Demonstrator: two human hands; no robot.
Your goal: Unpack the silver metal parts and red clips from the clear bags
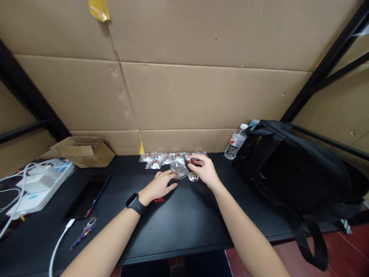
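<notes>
My left hand [161,185], with a black watch on its wrist, rests on the black table [187,219] with fingers curled over a small dark part [173,181]. My right hand [204,169] pinches a small black and red piece [193,162] at the row of clear plastic bags [164,158] holding small metal and red parts. A silver round part [193,177] lies between my hands beside an empty-looking clear bag [179,168]. A small red piece [158,200] lies by my left wrist.
A black backpack [294,173] fills the right side with a water bottle [235,143] beside it. At left sit an open cardboard box [82,151], a white power strip [37,186] with chargers, a dark phone [86,194], a key lanyard [85,231] and a white cable [59,244]. Cardboard walls stand behind.
</notes>
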